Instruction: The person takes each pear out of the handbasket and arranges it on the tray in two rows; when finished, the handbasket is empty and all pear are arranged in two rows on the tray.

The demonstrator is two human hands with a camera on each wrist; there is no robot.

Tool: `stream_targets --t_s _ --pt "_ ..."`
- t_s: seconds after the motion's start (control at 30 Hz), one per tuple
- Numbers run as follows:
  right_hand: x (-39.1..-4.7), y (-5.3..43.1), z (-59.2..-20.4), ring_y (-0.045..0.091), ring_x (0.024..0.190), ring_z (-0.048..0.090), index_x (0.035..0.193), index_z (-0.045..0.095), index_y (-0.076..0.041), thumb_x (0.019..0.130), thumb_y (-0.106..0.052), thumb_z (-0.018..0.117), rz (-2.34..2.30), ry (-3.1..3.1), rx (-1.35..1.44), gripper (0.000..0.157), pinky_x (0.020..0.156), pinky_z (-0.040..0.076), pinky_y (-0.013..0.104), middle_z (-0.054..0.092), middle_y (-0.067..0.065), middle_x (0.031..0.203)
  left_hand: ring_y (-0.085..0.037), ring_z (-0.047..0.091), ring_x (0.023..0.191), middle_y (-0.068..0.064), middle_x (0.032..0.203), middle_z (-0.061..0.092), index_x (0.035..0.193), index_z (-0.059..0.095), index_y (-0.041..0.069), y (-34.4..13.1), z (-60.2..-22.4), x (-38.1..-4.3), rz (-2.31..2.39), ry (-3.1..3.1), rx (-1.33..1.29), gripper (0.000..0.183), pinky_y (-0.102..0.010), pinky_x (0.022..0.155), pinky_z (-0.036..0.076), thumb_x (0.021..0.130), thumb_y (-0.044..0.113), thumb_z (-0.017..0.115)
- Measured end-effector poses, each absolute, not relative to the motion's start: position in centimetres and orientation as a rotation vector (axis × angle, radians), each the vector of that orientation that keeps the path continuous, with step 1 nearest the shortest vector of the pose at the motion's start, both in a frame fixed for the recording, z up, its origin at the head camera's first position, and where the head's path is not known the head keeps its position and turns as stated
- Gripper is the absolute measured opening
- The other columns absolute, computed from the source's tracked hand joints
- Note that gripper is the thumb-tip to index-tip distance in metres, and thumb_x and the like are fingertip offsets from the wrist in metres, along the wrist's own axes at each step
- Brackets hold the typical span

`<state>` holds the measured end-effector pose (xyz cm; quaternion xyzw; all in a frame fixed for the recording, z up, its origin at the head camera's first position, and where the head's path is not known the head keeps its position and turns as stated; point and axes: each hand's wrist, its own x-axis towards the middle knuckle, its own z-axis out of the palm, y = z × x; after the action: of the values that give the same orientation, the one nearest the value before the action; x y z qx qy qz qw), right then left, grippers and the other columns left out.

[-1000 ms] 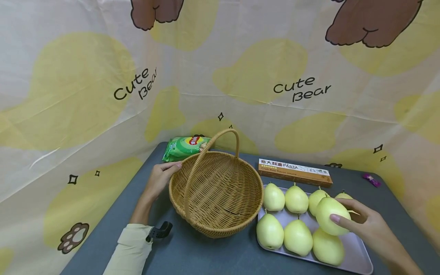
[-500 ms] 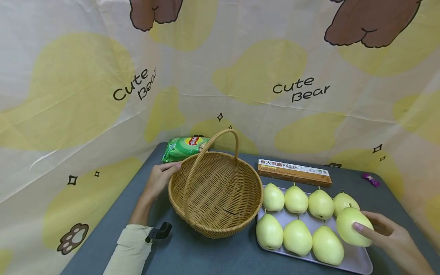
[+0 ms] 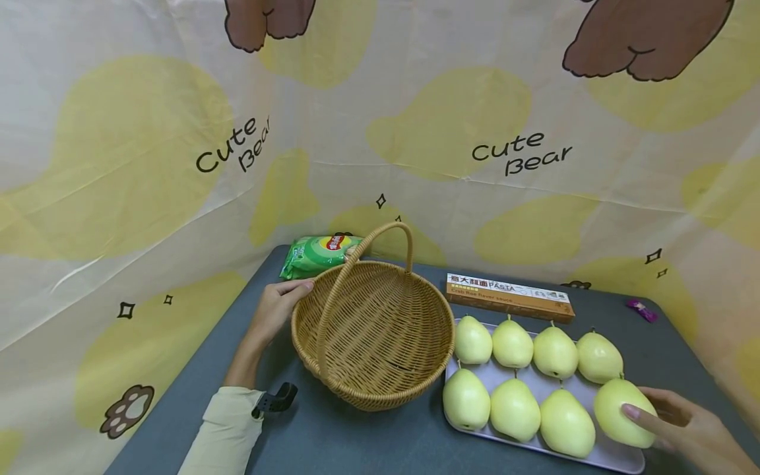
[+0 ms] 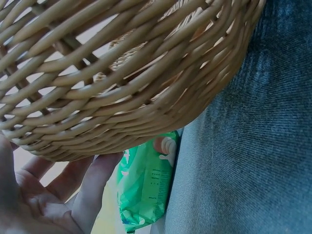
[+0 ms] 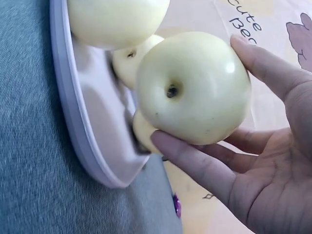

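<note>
A pale green pear (image 3: 625,412) is held between the thumb and fingers of my right hand (image 3: 703,425), over the right end of the lilac tray (image 3: 611,455). In the right wrist view its base end faces the camera and the pear (image 5: 195,87) stands above the tray floor (image 5: 100,107). Several other pears (image 3: 567,424) sit in two rows on the tray, stems up. To the left, my left hand (image 3: 276,310) grips the rim of a wicker basket (image 3: 380,330), whose inside is bare. In the left wrist view the fingers (image 4: 95,185) touch the basket's wall.
A green chip bag (image 3: 315,257) lies behind the basket. Beyond the tray lies a pasta box (image 3: 509,297). A small purple wrapped item (image 3: 642,311) is at the back right. Printed cloth walls (image 3: 415,132) rise behind and beside the dark table (image 3: 356,442).
My right hand has carried the pear rightward and down, from above the other pears to the tray's right end. My left hand and the basket have stayed put.
</note>
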<state>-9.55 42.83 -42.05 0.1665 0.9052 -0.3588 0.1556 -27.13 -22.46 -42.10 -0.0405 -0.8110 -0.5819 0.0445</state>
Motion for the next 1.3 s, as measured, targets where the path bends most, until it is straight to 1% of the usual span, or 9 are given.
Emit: stream_targets --t_s 0.1,0.27,0.37,0.47,0.57,0.67,0.8,1.1,1.3 --pt "-9.5 43.0 -42.5 0.037 0.108 0.071 0.155 0.028 0.019 0.102 -0.062 0.061 -1.011 2.563 0.504 0.102 0.083 0.064 0.043 0.047 0.045 0.146 -0.01 0.076 0.09 -0.021 0.126 0.075 0.136 0.073 0.004 -22.4 -42.1 -27.2 -1.786 -2.471 -0.127 0.046 -0.025 0.078 0.062 0.106 0.038 0.066" --pt "-9.4 43.2 -43.2 0.035 0.106 0.071 0.157 0.028 0.016 0.101 -0.064 0.061 -1.02 2.534 0.51 0.103 0.085 0.064 0.045 0.042 0.047 0.149 -0.01 0.076 0.09 -0.021 0.126 0.074 0.136 0.073 0.004 -22.4 -42.0 -27.2 -1.787 -2.47 -0.118 0.045 -0.025 0.078 0.062 0.106 0.038 0.066" --pt "-9.4 43.4 -43.5 0.046 0.114 0.066 0.159 0.028 0.014 0.101 -0.066 0.059 -0.98 2.539 0.485 0.103 0.086 0.063 0.047 0.037 0.046 0.153 -0.01 0.076 0.09 -0.021 0.127 0.074 0.136 0.073 0.005 -22.5 -42.0 -27.2 -1.786 -2.47 -0.112 0.046 -0.025 0.078 0.062 0.106 0.039 0.066" --pt "-9.4 43.6 -43.8 0.059 0.124 0.056 0.159 0.03 0.013 0.102 -0.069 0.057 -0.919 2.552 0.457 0.103 0.088 0.06 0.053 0.034 0.047 0.155 -0.011 0.075 0.092 -0.021 0.128 0.074 0.136 0.072 0.005 -22.5 -42.0 -27.2 -1.782 -2.473 -0.112 0.047 -0.024 0.079 0.061 0.106 0.04 0.066" --pt "-9.4 43.6 -43.9 0.057 0.123 0.057 0.157 0.033 0.013 0.101 -0.069 0.057 -0.884 2.565 0.444 0.103 0.089 0.058 0.054 0.042 0.045 0.151 -0.011 0.075 0.093 -0.021 0.128 0.074 0.136 0.072 0.005 -22.6 -42.0 -27.2 -1.781 -2.474 -0.112 0.047 -0.023 0.079 0.061 0.106 0.041 0.066" --pt "-9.4 43.5 -43.9 0.047 0.117 0.065 0.155 0.037 0.014 0.1 -0.068 0.061 -0.896 2.568 0.45 0.102 0.09 0.058 0.053 0.053 0.041 0.144 -0.011 0.075 0.092 -0.021 0.127 0.074 0.136 0.073 0.005 -22.5 -42.0 -27.2 -1.781 -2.474 -0.117 0.046 -0.023 0.079 0.061 0.106 0.04 0.066" --pt "-9.2 43.3 -43.8 0.043 0.114 0.066 0.154 0.036 0.016 0.1 -0.068 0.061 -0.893 2.562 0.457 0.103 0.09 0.058 0.052 0.057 0.04 0.14 -0.008 0.075 0.092 -0.021 0.126 0.075 0.136 0.073 0.004 -22.4 -41.9 -27.2 -1.771 -2.476 -0.126 0.045 -0.022 0.08 0.06 0.107 0.038 0.065" --pt "-9.1 43.1 -43.8 0.054 0.123 0.06 0.159 0.023 0.015 0.104 -0.065 0.055 -0.928 2.514 0.396 0.103 0.09 0.058 0.052 0.04 0.046 0.152 -0.008 0.074 0.094 -0.02 0.126 0.075 0.135 0.073 0.004 -22.3 -41.8 -27.2 -1.746 -2.483 -0.121 0.046 -0.021 0.082 0.059 0.106 0.039 0.065" --pt "-9.2 43.0 -43.8 0.057 0.126 0.057 0.16 0.025 0.014 0.104 -0.068 0.053 -0.931 2.502 0.394 0.103 0.091 0.058 0.054 0.038 0.045 0.154 -0.007 0.074 0.092 -0.018 0.124 0.076 0.135 0.074 0.005 -22.3 -41.9 -27.2 -1.741 -2.489 -0.104 0.047 -0.022 0.081 0.059 0.106 0.041 0.066"
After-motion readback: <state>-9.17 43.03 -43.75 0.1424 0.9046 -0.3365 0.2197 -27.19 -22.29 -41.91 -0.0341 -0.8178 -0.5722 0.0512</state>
